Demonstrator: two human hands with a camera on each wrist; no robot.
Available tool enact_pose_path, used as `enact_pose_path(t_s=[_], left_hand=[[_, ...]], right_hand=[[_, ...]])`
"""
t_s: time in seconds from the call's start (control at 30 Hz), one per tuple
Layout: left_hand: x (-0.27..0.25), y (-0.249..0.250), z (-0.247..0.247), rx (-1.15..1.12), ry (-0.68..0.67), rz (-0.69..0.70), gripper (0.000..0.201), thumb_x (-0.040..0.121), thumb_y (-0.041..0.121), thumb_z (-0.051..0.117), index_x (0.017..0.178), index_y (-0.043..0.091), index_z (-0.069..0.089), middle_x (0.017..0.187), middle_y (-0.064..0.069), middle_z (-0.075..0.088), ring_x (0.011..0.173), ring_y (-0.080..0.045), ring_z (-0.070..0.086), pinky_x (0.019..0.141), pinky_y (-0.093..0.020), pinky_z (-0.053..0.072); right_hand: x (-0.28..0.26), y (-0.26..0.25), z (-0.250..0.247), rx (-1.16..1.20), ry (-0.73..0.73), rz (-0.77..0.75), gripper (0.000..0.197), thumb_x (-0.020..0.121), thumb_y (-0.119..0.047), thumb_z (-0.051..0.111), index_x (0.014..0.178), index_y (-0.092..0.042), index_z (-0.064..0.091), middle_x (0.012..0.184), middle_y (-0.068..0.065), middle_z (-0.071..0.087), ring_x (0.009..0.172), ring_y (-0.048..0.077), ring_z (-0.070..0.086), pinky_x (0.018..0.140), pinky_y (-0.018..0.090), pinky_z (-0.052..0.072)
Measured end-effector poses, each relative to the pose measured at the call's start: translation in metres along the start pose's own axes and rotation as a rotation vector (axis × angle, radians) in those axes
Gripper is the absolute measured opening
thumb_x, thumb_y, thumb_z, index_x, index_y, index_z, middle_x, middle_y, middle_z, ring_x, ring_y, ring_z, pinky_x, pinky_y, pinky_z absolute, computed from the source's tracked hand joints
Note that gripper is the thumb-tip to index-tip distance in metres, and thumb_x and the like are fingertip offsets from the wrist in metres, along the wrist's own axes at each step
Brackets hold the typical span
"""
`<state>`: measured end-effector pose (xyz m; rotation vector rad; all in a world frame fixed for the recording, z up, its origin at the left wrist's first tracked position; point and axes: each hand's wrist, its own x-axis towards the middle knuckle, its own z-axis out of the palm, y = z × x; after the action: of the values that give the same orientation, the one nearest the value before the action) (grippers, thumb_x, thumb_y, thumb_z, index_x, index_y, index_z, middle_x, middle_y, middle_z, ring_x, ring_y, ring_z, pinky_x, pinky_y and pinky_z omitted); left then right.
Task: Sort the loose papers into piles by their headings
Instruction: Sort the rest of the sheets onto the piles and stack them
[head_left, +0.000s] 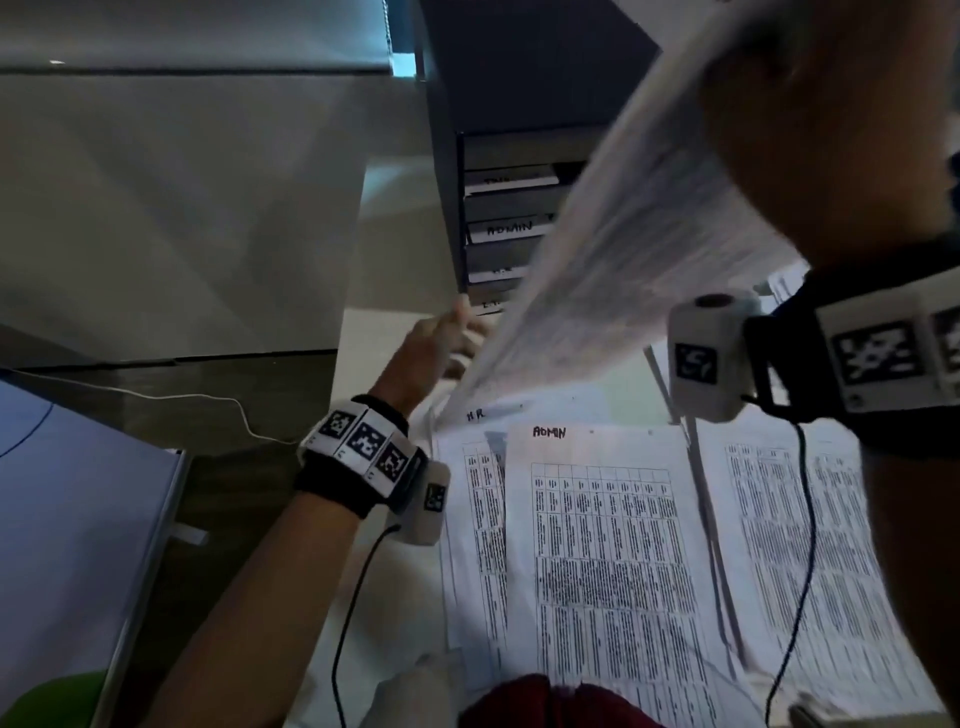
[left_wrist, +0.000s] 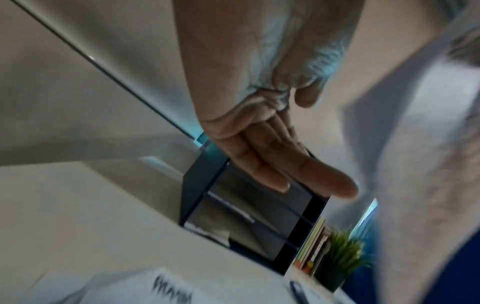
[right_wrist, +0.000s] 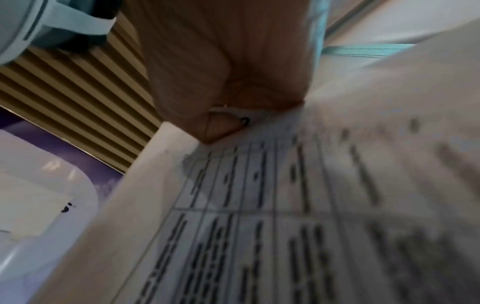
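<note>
My right hand (head_left: 810, 119) is raised at the upper right and pinches a printed table sheet (head_left: 623, 244) near its top edge, thumb (right_wrist: 223, 125) on the paper (right_wrist: 298, 205). The sheet hangs blurred, slanting down towards the left hand. My left hand (head_left: 441, 338) reaches forward with straight fingers (left_wrist: 272, 160), holding nothing, just in front of the dark shelf organizer (head_left: 493, 218). On the desk lie a sheet headed ADMIN (head_left: 597, 545), one headed HR (head_left: 475, 499) partly under it, and another sheet (head_left: 800, 561) to the right.
The organizer's (left_wrist: 249, 218) slots carry labelled papers, one reading ADMIN (head_left: 509, 228). A large grey box-like machine (head_left: 182, 208) stands at left, with a white cable (head_left: 208, 402) in front of it. A small green plant (left_wrist: 342, 253) and books (left_wrist: 315, 246) sit beside the organizer.
</note>
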<state>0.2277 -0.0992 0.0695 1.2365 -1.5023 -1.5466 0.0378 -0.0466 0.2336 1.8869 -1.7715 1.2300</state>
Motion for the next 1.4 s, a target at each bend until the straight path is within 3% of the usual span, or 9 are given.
enact_pose_path(t_s=[0.13,0.2,0.3,0.4,0.6,0.83,0.97,1.13,1.4], left_hand=[[0.005,-0.044,-0.001,0.266,0.02,-0.097,0.029,0.097,0.024,0.044,0.073,0.014,0.058,0.061,0.001,0.06,0.047,0.001,0.057,0.051,-0.011,0.042],[0.012,-0.07,-0.004,0.613,0.033,-0.133,0.014,0.09,0.021,0.055,0.095,0.009,0.062,0.092,-0.007,0.063,0.08,-0.007,0.062,0.069,-0.015,0.04],[0.013,-0.104,-0.005,0.973,-0.171,-0.279,0.065,0.081,0.035,0.067,0.134,0.007,0.039,0.132,-0.016,0.039,0.123,-0.029,0.039,0.1,-0.035,0.036],[0.007,-0.113,-0.001,1.097,-0.154,-0.254,0.075,0.075,0.037,0.072,0.134,0.011,0.034,0.133,-0.012,0.031,0.125,-0.031,0.031,0.101,-0.043,0.036],[0.002,-0.112,0.006,1.157,-0.1,-0.12,0.064,0.076,0.028,0.073,0.128,0.013,0.038,0.127,-0.009,0.035,0.116,-0.029,0.041,0.093,-0.04,0.04],[-0.015,-0.11,0.01,0.601,-0.129,0.017,0.016,0.086,-0.007,0.047,0.093,0.001,0.06,0.089,-0.016,0.06,0.082,-0.023,0.058,0.072,-0.029,0.043],[-0.029,-0.105,0.006,0.186,-0.232,-0.163,0.026,0.087,0.012,0.06,0.113,0.009,0.062,0.111,0.0,0.064,0.101,-0.009,0.06,0.094,-0.024,0.046],[-0.04,-0.099,0.003,-0.114,-0.371,-0.305,0.034,0.086,0.003,0.058,0.118,0.014,0.059,0.096,0.008,0.069,0.087,-0.01,0.065,0.073,-0.019,0.054],[-0.04,-0.107,0.008,-0.112,-0.323,-0.286,0.044,0.08,0.001,0.065,0.118,0.022,0.059,0.12,0.0,0.063,0.11,-0.011,0.06,0.092,-0.03,0.051]], right_hand=[[0.005,0.001,-0.001,0.029,-0.224,0.095,0.031,0.083,-0.029,0.035,0.089,-0.015,0.061,0.086,0.006,0.058,0.077,0.002,0.043,0.069,0.023,0.04],[-0.003,0.001,0.005,0.144,-0.379,0.028,0.023,0.073,-0.034,0.039,0.072,-0.025,0.06,0.07,-0.008,0.056,0.066,0.004,0.05,0.057,0.013,0.038],[-0.039,0.017,0.045,0.092,-0.698,0.117,0.013,0.076,-0.021,0.054,0.07,-0.024,0.065,0.068,-0.006,0.062,0.067,0.013,0.059,0.062,0.014,0.045],[-0.092,0.032,0.089,-0.082,-0.977,0.141,0.014,0.08,-0.012,0.051,0.069,-0.012,0.059,0.081,0.008,0.063,0.077,0.026,0.056,0.083,0.035,0.046],[-0.169,0.038,0.124,-0.09,-1.201,0.097,0.007,0.084,-0.014,0.054,0.089,-0.012,0.059,0.099,0.003,0.052,0.089,0.02,0.052,0.081,0.029,0.029],[-0.208,0.047,0.141,0.042,-1.136,0.048,0.008,0.083,-0.005,0.058,0.089,-0.007,0.063,0.115,0.008,0.053,0.097,0.026,0.056,0.086,0.031,0.042],[-0.218,0.048,0.143,0.141,-1.077,0.104,0.012,0.081,-0.014,0.06,0.093,-0.012,0.063,0.098,0.002,0.066,0.084,0.023,0.062,0.088,0.039,0.044],[-0.219,0.047,0.143,0.394,-0.944,0.38,0.062,0.077,-0.069,0.034,0.078,-0.018,0.068,0.074,-0.008,0.067,0.07,0.012,0.064,0.074,0.03,0.044],[-0.22,0.045,0.147,0.455,-0.883,0.553,0.056,0.083,-0.063,0.049,0.057,-0.013,0.049,0.053,0.0,0.051,0.053,0.017,0.047,0.059,0.031,0.036]])
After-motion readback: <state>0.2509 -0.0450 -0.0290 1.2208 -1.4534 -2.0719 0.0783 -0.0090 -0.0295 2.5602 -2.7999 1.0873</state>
